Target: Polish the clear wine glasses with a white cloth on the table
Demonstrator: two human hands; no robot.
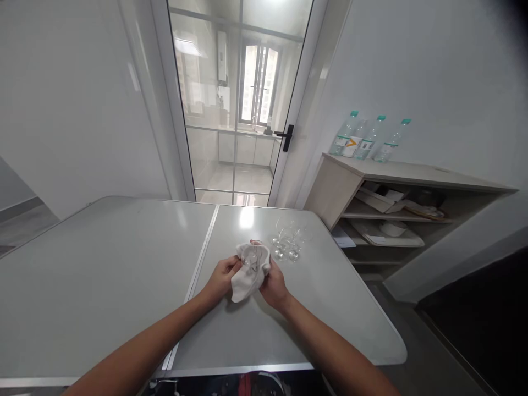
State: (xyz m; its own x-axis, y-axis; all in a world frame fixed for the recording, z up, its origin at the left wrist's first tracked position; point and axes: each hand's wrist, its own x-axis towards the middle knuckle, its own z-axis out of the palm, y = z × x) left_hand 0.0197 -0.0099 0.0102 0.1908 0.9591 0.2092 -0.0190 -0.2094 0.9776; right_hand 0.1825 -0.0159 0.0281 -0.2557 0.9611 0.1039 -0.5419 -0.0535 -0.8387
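Observation:
Above the right part of the grey table (231,341), a white cloth (246,285) is held between both hands, with a clear glass (252,257) lying in its folds. My left hand (225,278) pinches the cloth's left side, fingers closed. Around the right side of the cloth and glass wraps my right hand (274,283); some of its fingers are hidden behind the cloth. Several clear glasses (291,242) stand close together on the table, to the right of and beyond my right hand.
A metal seam (202,250) crosses the table left of the hands. At the right, a wooden shelf unit (340,187) holds boxes and trays, with several plastic bottles (371,137) on top. Behind the table is a glass door with a black handle (287,137).

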